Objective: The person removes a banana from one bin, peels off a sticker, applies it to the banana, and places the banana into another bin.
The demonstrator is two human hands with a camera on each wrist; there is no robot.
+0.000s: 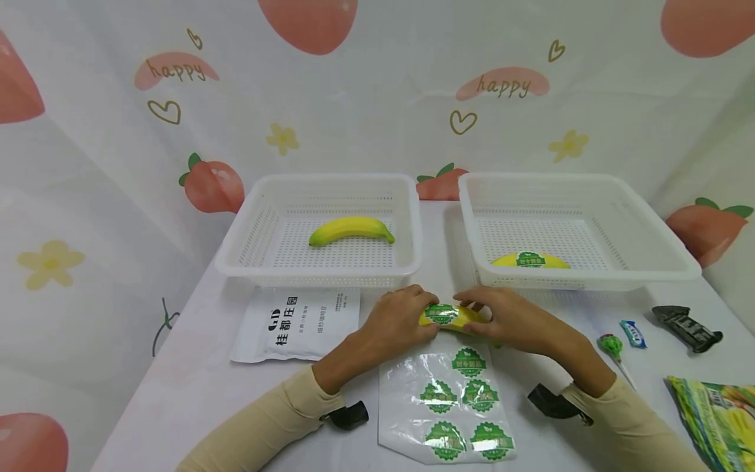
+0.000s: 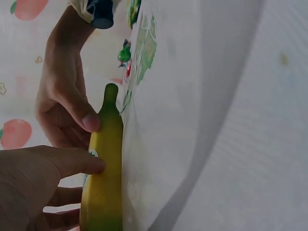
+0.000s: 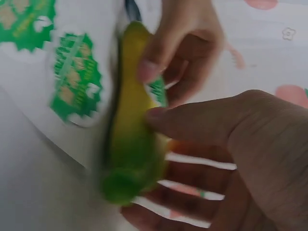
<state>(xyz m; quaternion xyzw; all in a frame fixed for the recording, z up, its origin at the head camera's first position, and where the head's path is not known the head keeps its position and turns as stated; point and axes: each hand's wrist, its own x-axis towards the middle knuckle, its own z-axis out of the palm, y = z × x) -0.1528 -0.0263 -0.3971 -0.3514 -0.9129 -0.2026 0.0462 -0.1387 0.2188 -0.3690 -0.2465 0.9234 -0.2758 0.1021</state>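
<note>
A yellow banana (image 1: 468,317) with green ends lies crosswise between my two hands, just above the sticker sheet in the head view. My left hand (image 1: 401,319) grips its left part, thumb on the near side and fingers on the far side. My right hand (image 1: 512,319) holds the stem end between thumb and fingers. On top of the fruit, between both hands, sits a round green label (image 1: 441,313). Below it lies a clear-backed sticker sheet (image 1: 407,400) with several green labels. Motion blurs the banana (image 3: 129,134) in the right wrist view.
Behind stand two white baskets: the left basket (image 1: 232,259) holds a plain banana (image 1: 351,231), the right basket (image 1: 649,275) a labelled banana (image 1: 557,262). A white coffee pouch (image 1: 312,328) lies left; a lollipop (image 1: 611,345), small candy (image 1: 634,334), black packet (image 1: 687,329) and yellow-green bag (image 1: 719,419) lie right.
</note>
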